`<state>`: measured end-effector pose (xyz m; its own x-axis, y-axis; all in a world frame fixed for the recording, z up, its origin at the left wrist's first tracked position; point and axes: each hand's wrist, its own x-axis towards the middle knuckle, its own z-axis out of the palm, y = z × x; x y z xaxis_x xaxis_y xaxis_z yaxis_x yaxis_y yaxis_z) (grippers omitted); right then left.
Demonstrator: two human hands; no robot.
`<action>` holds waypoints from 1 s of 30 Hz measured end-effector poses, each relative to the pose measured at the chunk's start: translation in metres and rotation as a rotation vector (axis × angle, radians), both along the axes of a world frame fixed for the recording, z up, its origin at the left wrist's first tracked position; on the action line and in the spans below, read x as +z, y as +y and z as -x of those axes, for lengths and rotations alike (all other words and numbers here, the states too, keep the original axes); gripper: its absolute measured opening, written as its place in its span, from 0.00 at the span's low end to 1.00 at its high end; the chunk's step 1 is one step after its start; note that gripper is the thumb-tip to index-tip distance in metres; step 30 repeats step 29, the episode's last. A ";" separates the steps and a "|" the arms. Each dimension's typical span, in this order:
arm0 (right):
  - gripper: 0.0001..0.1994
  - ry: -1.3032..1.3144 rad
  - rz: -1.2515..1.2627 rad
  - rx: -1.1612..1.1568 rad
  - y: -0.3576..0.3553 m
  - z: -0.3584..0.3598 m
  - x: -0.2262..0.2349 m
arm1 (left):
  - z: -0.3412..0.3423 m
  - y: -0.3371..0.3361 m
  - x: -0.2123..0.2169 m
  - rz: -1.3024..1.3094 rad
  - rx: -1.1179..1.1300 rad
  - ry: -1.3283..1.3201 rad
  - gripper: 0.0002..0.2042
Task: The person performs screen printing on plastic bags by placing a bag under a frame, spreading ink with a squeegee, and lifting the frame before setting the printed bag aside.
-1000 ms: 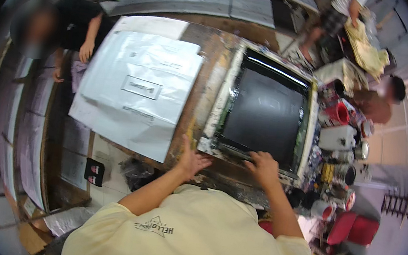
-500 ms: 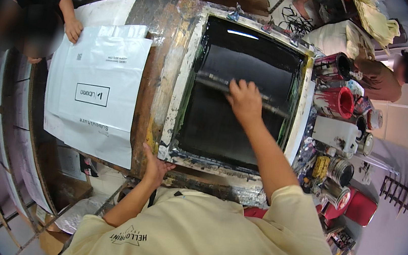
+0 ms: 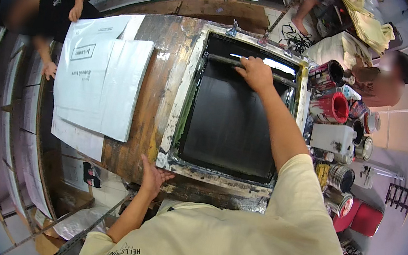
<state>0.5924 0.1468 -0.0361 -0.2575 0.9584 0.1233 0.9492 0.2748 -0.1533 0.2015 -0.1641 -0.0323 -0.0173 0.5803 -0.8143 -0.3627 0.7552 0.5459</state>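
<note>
My right hand (image 3: 256, 75) grips a squeegee (image 3: 222, 60), fingers wrapped over its bar, near the far end of a printing screen. The squeegee spans most of the screen's width. Its dark mesh (image 3: 230, 120) looks wet with black ink, with a glossy pool beyond the bar. A worn, ink-stained white frame (image 3: 179, 106) surrounds the mesh. My left hand (image 3: 153, 177) is open at the frame's near left corner, thumb and fingers apart; whether it bears on the frame, I cannot tell.
Left on the table (image 3: 150, 90) lie white printed plastic bags (image 3: 95, 76); a co-worker's hand (image 3: 75, 12) holds one's far edge. Ink cans, including a red one (image 3: 336, 107), and a white jug (image 3: 332, 138) crowd the right side. Racks (image 3: 31, 121) stand at left.
My right hand has pushed the squeegee away, from mid-screen to near the far end. The co-worker has shifted, and the top bag is now displaced away from me. My left hand stays at the corner.
</note>
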 end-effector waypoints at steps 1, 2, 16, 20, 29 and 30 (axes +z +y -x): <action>0.17 -0.008 -0.010 -0.018 -0.017 0.007 -0.004 | 0.002 -0.002 0.002 -0.045 -0.023 -0.014 0.57; 0.17 -0.021 -0.033 -0.040 -0.038 0.013 -0.005 | 0.002 -0.003 0.004 -0.047 -0.035 -0.006 0.57; 0.18 0.047 0.017 -0.001 -0.313 0.108 0.171 | 0.024 0.012 0.100 -0.324 -0.190 -0.399 0.58; 0.15 -0.066 -0.425 -0.081 -0.278 0.109 0.227 | 0.016 0.038 0.139 -0.714 -0.157 -0.688 0.50; 0.15 -0.026 -0.553 -0.150 -0.213 0.102 0.284 | -0.036 0.000 -0.001 -0.787 -1.310 1.510 0.52; 0.15 -0.026 -0.553 -0.150 -0.213 0.102 0.284 | -0.036 0.000 -0.001 -0.787 -1.310 1.510 0.52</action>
